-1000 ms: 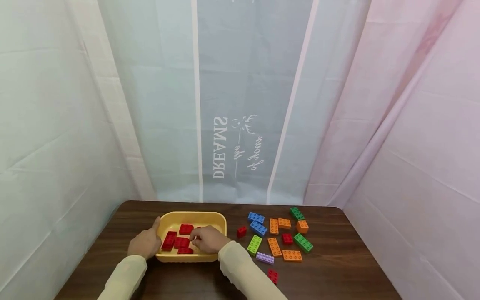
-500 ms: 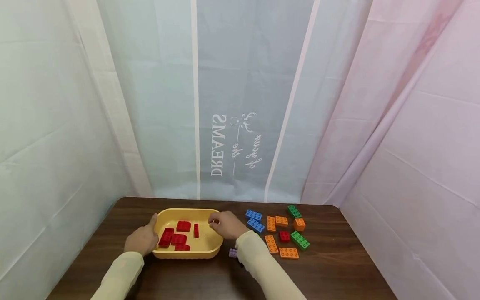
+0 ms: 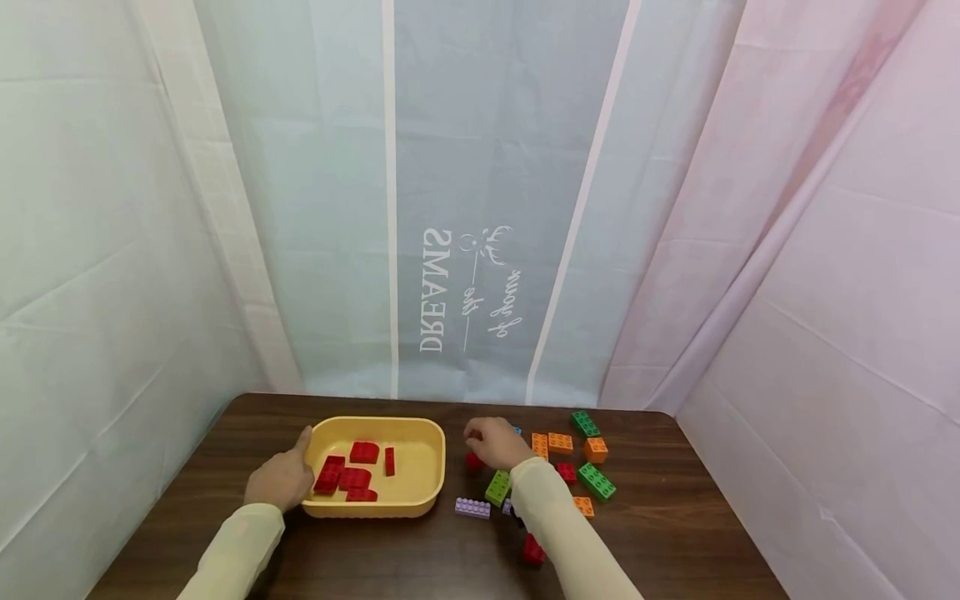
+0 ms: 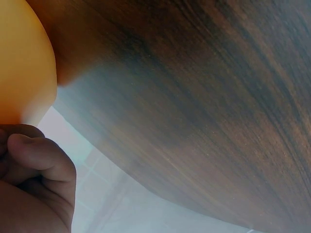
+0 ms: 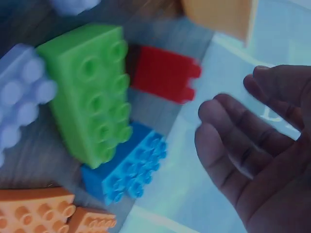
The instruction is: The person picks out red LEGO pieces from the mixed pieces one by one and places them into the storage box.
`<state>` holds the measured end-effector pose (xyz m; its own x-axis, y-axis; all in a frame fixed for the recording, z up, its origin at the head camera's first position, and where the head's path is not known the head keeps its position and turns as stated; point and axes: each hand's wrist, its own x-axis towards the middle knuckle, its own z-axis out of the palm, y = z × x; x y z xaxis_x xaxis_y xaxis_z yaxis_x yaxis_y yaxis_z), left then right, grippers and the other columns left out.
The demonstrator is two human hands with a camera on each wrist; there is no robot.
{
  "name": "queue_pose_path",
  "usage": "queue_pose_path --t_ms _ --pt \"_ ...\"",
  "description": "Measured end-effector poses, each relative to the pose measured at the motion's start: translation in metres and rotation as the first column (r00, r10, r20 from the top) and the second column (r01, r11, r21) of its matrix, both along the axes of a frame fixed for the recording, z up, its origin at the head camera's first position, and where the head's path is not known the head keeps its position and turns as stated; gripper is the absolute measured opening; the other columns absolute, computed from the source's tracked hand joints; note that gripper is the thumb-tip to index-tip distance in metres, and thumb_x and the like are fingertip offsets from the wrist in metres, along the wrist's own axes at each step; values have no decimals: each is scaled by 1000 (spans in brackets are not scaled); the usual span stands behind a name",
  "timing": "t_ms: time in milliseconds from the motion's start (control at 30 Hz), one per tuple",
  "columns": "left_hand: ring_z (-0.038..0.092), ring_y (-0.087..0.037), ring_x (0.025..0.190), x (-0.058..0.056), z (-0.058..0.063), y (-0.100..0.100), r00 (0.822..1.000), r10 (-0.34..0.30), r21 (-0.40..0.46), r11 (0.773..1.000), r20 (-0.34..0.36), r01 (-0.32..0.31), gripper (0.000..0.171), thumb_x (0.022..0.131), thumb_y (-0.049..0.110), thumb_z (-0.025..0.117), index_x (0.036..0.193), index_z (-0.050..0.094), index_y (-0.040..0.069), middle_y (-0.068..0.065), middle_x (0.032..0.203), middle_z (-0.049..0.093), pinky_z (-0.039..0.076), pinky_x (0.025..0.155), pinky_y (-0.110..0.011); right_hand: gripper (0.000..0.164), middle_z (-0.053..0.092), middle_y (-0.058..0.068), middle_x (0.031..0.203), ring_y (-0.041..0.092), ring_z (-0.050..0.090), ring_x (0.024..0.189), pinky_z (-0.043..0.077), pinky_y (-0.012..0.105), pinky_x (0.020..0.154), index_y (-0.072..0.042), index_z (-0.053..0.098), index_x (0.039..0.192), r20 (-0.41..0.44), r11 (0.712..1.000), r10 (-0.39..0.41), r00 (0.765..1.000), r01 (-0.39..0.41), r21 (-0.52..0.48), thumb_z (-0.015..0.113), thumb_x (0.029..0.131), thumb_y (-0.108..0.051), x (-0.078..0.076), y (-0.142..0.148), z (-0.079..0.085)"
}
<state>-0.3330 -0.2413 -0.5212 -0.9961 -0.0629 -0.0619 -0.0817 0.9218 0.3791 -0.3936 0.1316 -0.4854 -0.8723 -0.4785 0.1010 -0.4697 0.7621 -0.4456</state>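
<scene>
Beside the yellow tray (image 3: 440,458), a red brick (image 3: 473,463) lies near the right hand (image 3: 497,442), whose loosely bent fingers hold nothing; the brick looks light, stiff, best pinched by its sides. Whether the left hand (image 3: 279,481) grips the tray is unclear.

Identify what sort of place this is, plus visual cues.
Probably a curtained-off tabletop workspace: pale sheets hang on three sides of a dark wood-grain table, which holds a yellow tray with red bricks.
</scene>
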Motion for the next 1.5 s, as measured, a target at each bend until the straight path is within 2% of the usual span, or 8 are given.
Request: queue_pose_path --t_ms 133,233,400,533,700,1167,1300,1500 --pt "44 -22 52 0 -1 -1 1000 6 4 1000 3 -6 66 89 14 40 149 16 0 -8 58 44 39 50 -37 25 64 -2 89 14 59 77 49 35 67 -11 67 105 -43 994 -69 997 72 85 66 87 -30 -1 4 -11" --pt "44 -22 52 0 -1 -1 1000 7 5 1000 8 -7 66 89 14 40 149 16 0 -8 58 44 39 50 -37 26 61 -4 81 13 57 71 48 34 62 -15 66 97 -54 984 -103 993 110 144 69 85 -37 0 3 -20" --pt "44 -22 53 0 -1 0 1000 3 -1 1000 10 -3 67 88 14 40 149 16 1 -8 58 44 39 50 -37 18 52 -7 68 11 49 59 43 30 53 -18 62 86 -42 979 -114 993 119 163 71 84 -33 1 1 -28" --pt "43 -22 52 1 0 0 1000 -2 0 1000 -5 2 66 88 13 41 149 18 1 -8 58 44 38 49 -37 17 55 -7 71 10 50 61 44 30 53 -16 64 93 -61 979 -104 993 113 172 70 84 -29 2 0 -28" --pt "43 -21 51 2 2 1 1000 -7 0 1000 -18 7 66 88 12 41 149 19 2 -7 58 44 38 49 -37 25 58 -2 79 12 53 65 45 31 55 -9 65 105 -79 982 -84 993 95 161 68 86 -24 3 2 -21" --pt "44 -21 51 4 0 1 1000 -2 -7 1000 -14 2 65 89 12 41 149 18 1 -7 57 44 39 49 -37 27 57 -3 87 13 52 73 48 32 66 -12 66 108 -184 991 -54 981 76 111 67 83 -22 7 -1 4" --pt "44 -22 51 3 -1 1 1000 -1 -5 1000 -13 1 65 89 12 41 149 18 1 -7 56 45 39 49 -37 33 60 -2 97 13 55 82 49 33 73 -14 63 116 -218 995 -39 975 58 83 67 84 -23 8 -5 15" --pt "44 -22 52 3 0 2 1000 -2 -5 1000 -15 2 66 89 12 41 149 18 2 -7 58 45 39 49 -37 41 60 0 103 11 54 80 48 31 74 -10 59 126 -190 998 1 982 11 62 65 87 -25 14 -22 32"
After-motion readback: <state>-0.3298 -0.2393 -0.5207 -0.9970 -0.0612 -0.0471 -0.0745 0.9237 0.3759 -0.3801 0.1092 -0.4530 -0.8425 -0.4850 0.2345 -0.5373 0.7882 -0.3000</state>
